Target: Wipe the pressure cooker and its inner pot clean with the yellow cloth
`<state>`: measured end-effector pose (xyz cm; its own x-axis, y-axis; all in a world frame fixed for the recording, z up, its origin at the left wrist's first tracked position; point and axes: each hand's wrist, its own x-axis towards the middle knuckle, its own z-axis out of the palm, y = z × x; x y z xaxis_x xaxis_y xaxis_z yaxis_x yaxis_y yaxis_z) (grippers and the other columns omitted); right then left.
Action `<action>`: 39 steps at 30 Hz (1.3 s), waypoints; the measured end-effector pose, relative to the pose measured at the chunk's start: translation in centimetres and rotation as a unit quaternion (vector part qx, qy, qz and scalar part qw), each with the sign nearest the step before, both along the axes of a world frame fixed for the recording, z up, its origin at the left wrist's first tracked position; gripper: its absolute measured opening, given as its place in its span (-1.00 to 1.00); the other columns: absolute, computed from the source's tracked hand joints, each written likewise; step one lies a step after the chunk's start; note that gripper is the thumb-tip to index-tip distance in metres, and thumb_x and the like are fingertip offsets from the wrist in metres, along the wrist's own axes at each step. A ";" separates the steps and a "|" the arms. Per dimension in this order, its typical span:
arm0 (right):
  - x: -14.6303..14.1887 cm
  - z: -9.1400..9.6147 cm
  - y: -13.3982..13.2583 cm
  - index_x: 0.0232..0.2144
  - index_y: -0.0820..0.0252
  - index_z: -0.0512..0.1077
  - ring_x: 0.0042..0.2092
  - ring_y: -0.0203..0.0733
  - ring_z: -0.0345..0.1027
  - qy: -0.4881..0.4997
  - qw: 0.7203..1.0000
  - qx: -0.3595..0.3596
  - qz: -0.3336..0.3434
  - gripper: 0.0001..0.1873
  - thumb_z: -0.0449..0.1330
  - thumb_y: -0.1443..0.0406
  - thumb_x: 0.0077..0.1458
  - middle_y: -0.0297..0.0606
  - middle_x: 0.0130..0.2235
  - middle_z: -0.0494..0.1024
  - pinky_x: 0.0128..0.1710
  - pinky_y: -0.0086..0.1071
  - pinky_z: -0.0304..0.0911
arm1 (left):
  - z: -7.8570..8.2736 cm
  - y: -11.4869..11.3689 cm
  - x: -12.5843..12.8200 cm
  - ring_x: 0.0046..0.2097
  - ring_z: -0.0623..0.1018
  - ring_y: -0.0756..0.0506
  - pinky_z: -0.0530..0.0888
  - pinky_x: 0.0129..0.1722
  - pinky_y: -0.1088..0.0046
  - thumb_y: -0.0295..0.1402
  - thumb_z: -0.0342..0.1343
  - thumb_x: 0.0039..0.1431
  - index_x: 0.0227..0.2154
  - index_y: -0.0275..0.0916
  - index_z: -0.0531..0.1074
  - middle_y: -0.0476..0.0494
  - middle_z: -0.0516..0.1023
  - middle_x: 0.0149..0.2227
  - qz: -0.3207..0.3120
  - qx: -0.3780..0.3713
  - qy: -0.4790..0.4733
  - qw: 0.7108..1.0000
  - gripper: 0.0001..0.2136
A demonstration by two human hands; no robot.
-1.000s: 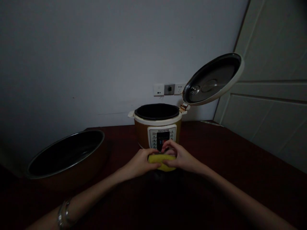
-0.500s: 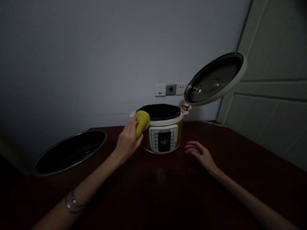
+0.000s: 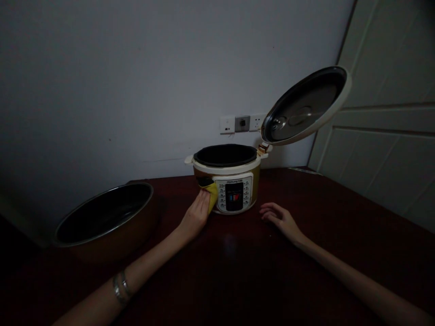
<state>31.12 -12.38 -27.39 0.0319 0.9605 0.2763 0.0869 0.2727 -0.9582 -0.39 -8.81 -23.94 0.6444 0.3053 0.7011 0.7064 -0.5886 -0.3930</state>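
Note:
An electric pressure cooker [image 3: 256, 183] with a white rim and a gold body stands near the wall, its hinged lid [image 3: 302, 108] swung up to the right. My left hand [image 3: 196, 213] presses a yellow cloth [image 3: 213, 195] against the lower left of the cooker's front, beside the control panel [image 3: 234, 195]. Part of the cloth is hidden under the fingers. To the right of the cooker, my right hand [image 3: 278, 219] rests by the dark red tabletop [image 3: 238, 271] with loosely curled, slightly parted fingers and nothing in them.
A round inner pot [image 3: 115, 242] with a dark inside and brownish outside sits at the left. Wall sockets [image 3: 242, 123] are behind the cooker. A pale panelled door [image 3: 384, 158] stands at the right, next to the table's edge.
My left hand has moved the yellow cloth down from the cooker's upper left rim to its lower front. My right hand has barely moved. The view has shifted slightly.

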 end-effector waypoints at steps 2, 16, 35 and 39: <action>-0.1 0.2 -0.1 -0.30 0.22 0.40 -0.38 -0.20 0.40 -0.002 1.000 -0.006 0.006 -0.67 0.21 0.23 -0.20 -0.21 -0.33 0.52 -0.35 -0.27 0.31 | -0.8 -0.8 -0.1 0.23 0.25 -0.27 0.38 0.14 0.15 -0.59 -0.24 0.23 0.21 -0.54 0.03 -0.54 0.37 0.10 0.014 -0.028 0.030 0.999 -0.54; -0.2 0.6 -0.5 -0.35 0.23 0.41 -0.42 -0.24 0.38 0.039 0.998 -0.051 -0.015 -0.68 0.22 0.23 -0.25 -0.24 -0.38 0.52 -0.42 -0.36 0.28 | 6.3 -5.8 -0.8 -0.24 0.60 -0.18 0.55 -0.19 0.26 -0.39 0.01 0.12 -0.20 -0.36 0.43 -0.27 0.59 -0.24 0.050 -0.312 -0.032 0.948 -0.78; -0.6 0.9 -0.5 -0.42 0.25 0.42 -0.46 -0.28 0.35 0.021 0.999 -0.050 0.007 -0.74 0.20 0.24 -0.25 -0.28 -0.45 0.50 -0.45 -0.39 0.23 | -2.7 -0.8 -3.1 0.29 0.14 -0.21 0.31 0.20 0.16 -0.55 -0.13 0.23 0.30 -0.33 -0.17 -0.41 0.19 0.25 -0.102 -0.167 0.054 0.979 -0.40; -1.9 0.9 -1.5 -0.40 0.24 0.39 -0.49 -0.28 0.34 0.007 0.997 -0.048 0.062 -0.75 0.17 0.21 -0.18 -0.30 -0.48 0.47 -0.48 -0.38 0.24 | -1.1 -2.8 -3.8 0.29 0.17 -0.14 0.22 0.24 0.23 -0.52 -0.01 0.10 0.26 -0.24 -0.01 -0.28 0.14 0.29 -0.105 -0.395 0.074 0.910 -0.36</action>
